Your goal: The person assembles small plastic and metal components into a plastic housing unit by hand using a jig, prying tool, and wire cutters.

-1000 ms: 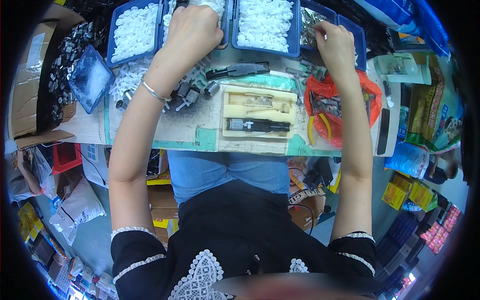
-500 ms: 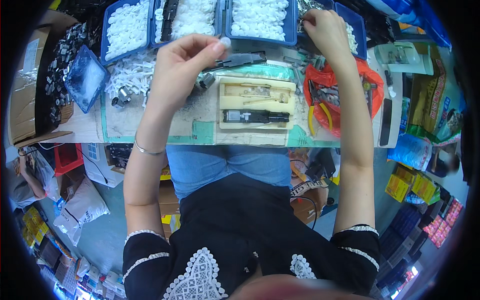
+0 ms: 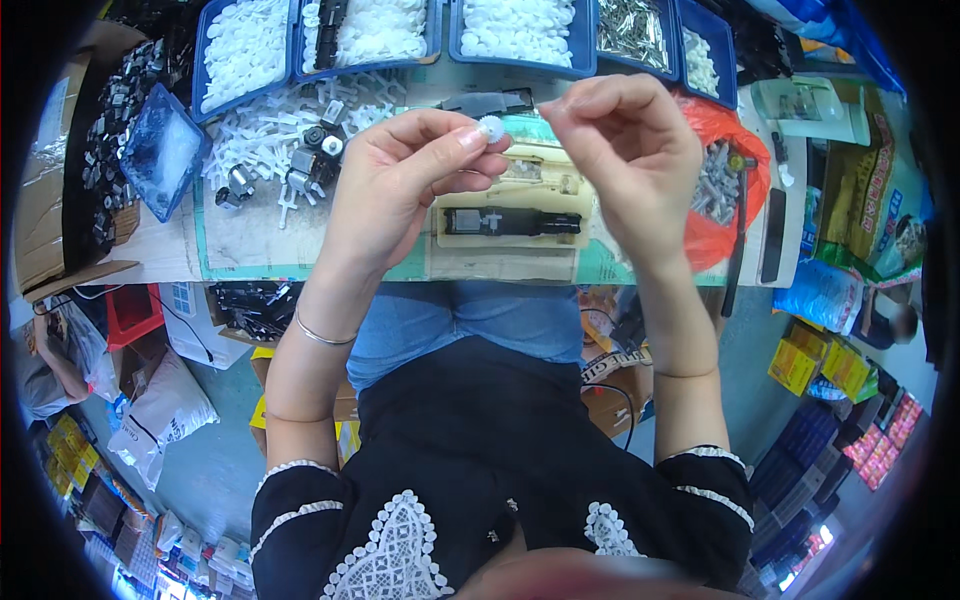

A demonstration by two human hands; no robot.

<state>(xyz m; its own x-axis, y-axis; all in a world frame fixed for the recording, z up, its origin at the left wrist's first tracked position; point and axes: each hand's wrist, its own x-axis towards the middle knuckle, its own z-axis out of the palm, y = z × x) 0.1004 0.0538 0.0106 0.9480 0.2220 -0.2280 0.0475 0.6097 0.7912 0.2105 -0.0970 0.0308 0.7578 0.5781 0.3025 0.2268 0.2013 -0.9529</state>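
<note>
My left hand (image 3: 405, 180) pinches a small white plastic gear (image 3: 491, 129) between thumb and forefinger, above the workbench. Facing it, my right hand (image 3: 640, 150) is closed in a fingertip pinch; whatever it holds is too small and blurred to name. Beneath both hands lies a cream-coloured fixture (image 3: 455, 248) with hollowed slots. A black elongated housing (image 3: 512, 222) with grey parts rests in its near slot. Beyond the fixture, another dark housing piece (image 3: 490, 103) lies on the bench. My right hand and forearm hide part of the red plastic bag (image 3: 752, 150).
Blue bins of white round parts (image 3: 518, 30), slim metal pins (image 3: 632, 32) and small pale pieces (image 3: 700, 65) line the back. Left are white stick-like parts (image 3: 255, 140), small motors (image 3: 310, 160) and a blue translucent tray (image 3: 165, 155). A dark flat bar (image 3: 773, 235) lies at right.
My right hand has come back from the metal pin bin toward my left hand. My left hand has moved right and slightly nearer with the gear. The yellow-handled pliers are now hidden.
</note>
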